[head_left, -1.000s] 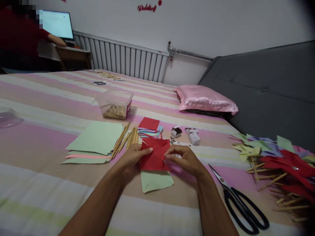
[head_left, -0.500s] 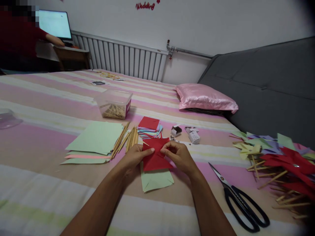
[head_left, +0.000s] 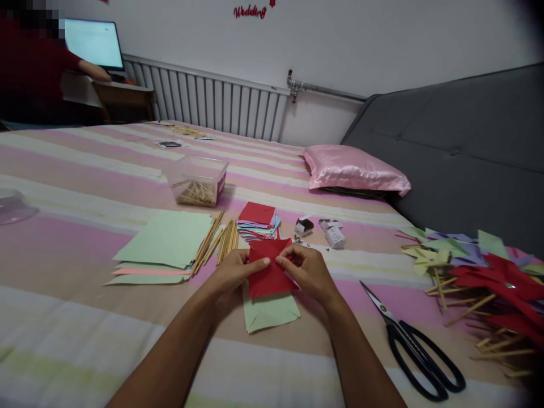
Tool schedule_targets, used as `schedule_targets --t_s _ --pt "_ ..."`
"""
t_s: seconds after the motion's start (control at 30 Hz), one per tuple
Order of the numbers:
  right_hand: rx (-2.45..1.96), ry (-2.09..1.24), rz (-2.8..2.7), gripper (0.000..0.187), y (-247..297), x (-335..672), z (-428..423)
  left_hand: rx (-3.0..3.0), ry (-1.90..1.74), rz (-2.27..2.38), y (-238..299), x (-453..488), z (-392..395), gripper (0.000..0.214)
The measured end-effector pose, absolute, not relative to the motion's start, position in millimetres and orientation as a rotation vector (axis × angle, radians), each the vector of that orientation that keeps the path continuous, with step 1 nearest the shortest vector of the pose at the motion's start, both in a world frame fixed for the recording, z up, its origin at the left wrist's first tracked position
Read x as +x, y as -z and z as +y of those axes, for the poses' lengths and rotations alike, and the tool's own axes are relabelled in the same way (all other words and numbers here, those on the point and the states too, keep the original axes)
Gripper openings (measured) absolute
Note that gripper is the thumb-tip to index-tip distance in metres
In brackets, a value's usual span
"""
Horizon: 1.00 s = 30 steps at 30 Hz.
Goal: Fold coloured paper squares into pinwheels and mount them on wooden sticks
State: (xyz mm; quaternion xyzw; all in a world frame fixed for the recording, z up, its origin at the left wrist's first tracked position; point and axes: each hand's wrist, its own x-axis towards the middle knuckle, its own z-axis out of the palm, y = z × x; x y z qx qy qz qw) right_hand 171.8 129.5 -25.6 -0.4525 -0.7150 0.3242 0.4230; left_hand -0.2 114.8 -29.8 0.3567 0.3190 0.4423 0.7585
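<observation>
Between my hands is a square of red paper [head_left: 270, 280], raised over light green paper squares [head_left: 270, 314] with cuts at their corners. My left hand [head_left: 236, 275] grips its left side, thumb on top and fingers behind. On the right, my right hand [head_left: 308, 269] pinches near the middle of the red sheet, fingertips together; anything small between them is hidden. Just beyond lie a stack of coloured paper squares [head_left: 257, 214], a row of thin wooden sticks [head_left: 228, 241], and small metal pins [head_left: 298, 239] beside an opened little box [head_left: 304, 225].
Black-handled scissors [head_left: 414, 343] lie right of my right arm. Finished paper pinwheels [head_left: 495, 277] are heaped at the far right. Larger green sheets [head_left: 164, 238] lie left, before a clear plastic tub [head_left: 199, 181] of sticks. Beyond are a pink pillow [head_left: 357, 167] and a person in red [head_left: 34, 73].
The red paper has turned slightly and shifted a little right in my hands. A pale pointed tip by my left thumb no longer shows. My right hand keeps its pinch.
</observation>
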Motion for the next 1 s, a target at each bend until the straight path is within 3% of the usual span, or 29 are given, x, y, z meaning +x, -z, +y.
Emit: schedule_targets --t_s 0.5,0.73,0.83,1.0 --pt "-1.091 -0.743 -1.782 0.006 17.9 165.0 124.6 0.833 -1.030 0.744 32.3 2.3 113.5 0.042" --pt "-0.941 -1.110 -1.453 0.054 20.4 165.3 128.2 0.752 -1.040 0.769 27.3 2.6 114.4 0.041" --pt "-0.974 -1.108 -1.397 0.056 22.3 165.4 129.5 0.759 -1.038 0.786 24.9 2.8 113.8 0.038" --pt "-1.001 -1.030 -1.401 0.043 23.2 164.0 129.0 0.782 -1.041 0.817 26.2 2.1 115.0 0.033"
